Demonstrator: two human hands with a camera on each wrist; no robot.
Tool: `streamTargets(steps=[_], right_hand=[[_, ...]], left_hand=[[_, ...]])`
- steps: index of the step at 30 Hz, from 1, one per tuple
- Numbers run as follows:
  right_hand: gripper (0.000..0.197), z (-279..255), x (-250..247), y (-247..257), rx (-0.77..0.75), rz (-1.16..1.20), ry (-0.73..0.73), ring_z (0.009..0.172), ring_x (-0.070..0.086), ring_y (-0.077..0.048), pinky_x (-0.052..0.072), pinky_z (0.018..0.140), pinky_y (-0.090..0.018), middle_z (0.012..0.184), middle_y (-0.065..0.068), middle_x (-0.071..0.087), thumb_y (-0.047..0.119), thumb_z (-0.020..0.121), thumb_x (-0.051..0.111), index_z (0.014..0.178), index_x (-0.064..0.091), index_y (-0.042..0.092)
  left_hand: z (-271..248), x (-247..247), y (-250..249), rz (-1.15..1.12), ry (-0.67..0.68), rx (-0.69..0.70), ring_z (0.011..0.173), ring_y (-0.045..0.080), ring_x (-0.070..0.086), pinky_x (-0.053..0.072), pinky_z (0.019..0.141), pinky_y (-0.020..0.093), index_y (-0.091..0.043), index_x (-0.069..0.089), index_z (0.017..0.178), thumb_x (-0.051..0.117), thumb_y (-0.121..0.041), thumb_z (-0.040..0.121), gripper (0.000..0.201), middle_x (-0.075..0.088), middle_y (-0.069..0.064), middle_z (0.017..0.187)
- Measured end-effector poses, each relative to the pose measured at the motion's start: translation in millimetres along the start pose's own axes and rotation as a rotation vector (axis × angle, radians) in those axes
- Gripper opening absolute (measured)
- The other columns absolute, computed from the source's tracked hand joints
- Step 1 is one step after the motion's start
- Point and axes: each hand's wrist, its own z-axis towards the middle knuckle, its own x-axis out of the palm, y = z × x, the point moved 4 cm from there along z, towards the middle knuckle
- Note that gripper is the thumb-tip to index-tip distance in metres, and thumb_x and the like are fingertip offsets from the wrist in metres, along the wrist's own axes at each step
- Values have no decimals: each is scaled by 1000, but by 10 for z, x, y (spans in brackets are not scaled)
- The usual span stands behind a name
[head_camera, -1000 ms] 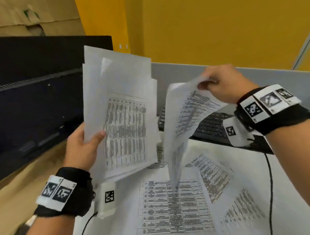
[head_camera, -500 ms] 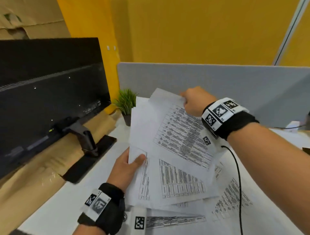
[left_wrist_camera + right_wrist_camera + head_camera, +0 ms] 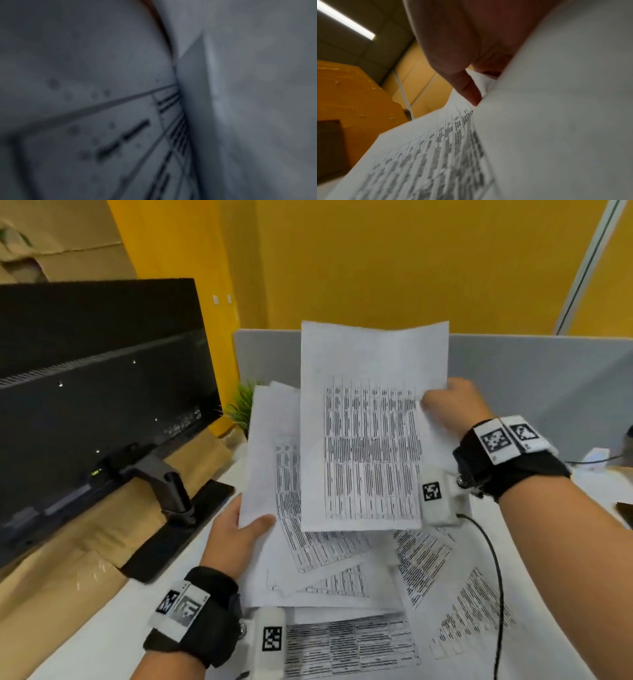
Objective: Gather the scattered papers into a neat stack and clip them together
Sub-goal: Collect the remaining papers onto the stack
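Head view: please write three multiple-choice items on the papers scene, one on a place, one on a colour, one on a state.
1. Where is the small plant?
A. between the monitor and the held papers
B. on the keyboard
C. in the right hand

2. What colour is the wall?
A. blue
B. yellow
C. white

3. The top sheet is:
A. flat on the desk
B. crumpled into a ball
C. lifted, gripped at its right edge

Answers: 1 A, its leaves show there; 2 B, it is plainly yellow; 3 C, the right hand holds it up.
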Motion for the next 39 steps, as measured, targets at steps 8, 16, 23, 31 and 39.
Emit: streamTargets(steps=[8, 16, 23, 31, 39], right_hand=[[28, -391, 800, -972, 417, 318, 379, 91, 58, -29, 46, 93, -45, 109, -17, 62, 19, 90, 58, 114, 57, 3], [35, -539, 978, -1257, 406, 395, 503, 105, 62, -35, 48, 95, -52, 118, -19, 64, 8, 85, 65, 118, 58, 0], [32, -513, 465, -379, -65, 367, 162, 100, 62, -14, 52, 89, -38, 109, 7, 63, 16, 88, 62, 118, 49, 18], [25, -971, 257, -14, -298, 444, -110, 92, 59, 4, 51, 79, -16, 97, 21, 56, 13, 92, 56, 109, 41, 25], [43, -1177, 690, -547, -113, 539, 40, 105, 55, 4, 45, 89, -18, 116, 12, 57, 10, 93, 53, 131, 35, 22]], left_hand=[[-117, 200, 12, -183, 117, -91, 94, 31, 69, 55, 83, 45, -15, 60, 118, 51, 9, 85, 42, 72, 9, 105], [-153, 291, 214, -319, 75, -286, 109, 26, 61, 48, 90, 30, -19, 61, 118, 52, -46, 87, 43, 66, 8, 118], [129, 269, -187, 187, -133, 142, 97, 14, 61, 44, 74, 18, -14, 58, 119, 64, -13, 87, 33, 63, -5, 105], [140, 315, -574, 81, -216, 406, 105, -10, 55, 45, 86, 8, -22, 48, 122, 62, -15, 88, 37, 60, -15, 113], [9, 349, -213, 68, -163, 320, 113, 10, 57, 47, 88, 18, -17, 42, 130, 64, -22, 87, 49, 59, 1, 123]])
